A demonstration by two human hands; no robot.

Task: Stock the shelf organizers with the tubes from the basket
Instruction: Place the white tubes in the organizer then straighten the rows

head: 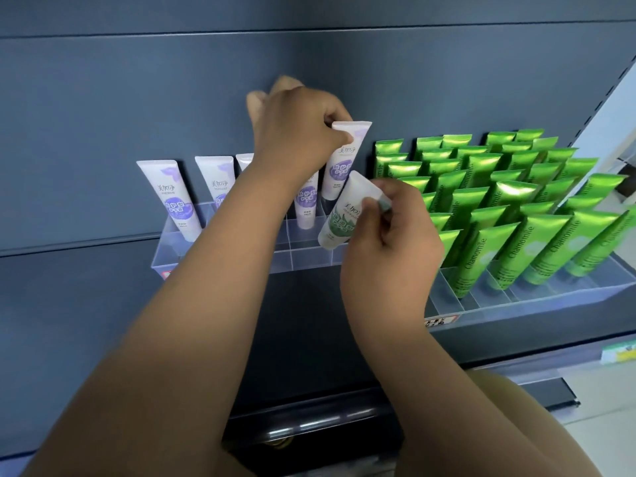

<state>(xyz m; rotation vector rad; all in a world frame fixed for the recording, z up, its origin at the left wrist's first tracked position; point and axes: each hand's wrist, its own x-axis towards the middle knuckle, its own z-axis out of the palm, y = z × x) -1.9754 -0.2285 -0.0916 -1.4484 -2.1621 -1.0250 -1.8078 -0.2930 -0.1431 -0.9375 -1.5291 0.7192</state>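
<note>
My left hand (296, 132) pinches the top of a white tube with a purple label (344, 163), held upright over the back row of a clear shelf organizer (309, 259). Just in front of it, my right hand (389, 242) grips a white tube with a green label (340, 218), tilted with its cap down over the organizer's right side. Several more purple-label tubes (172, 197) stand in the back row to the left; one is partly hidden behind my left forearm.
A second clear organizer (516, 301) to the right is packed with several rows of shiny green Chamomile tubes (488, 215). The grey shelf back panel rises behind. A dark shelf edge and lower shelf lie below my arms. The basket is out of view.
</note>
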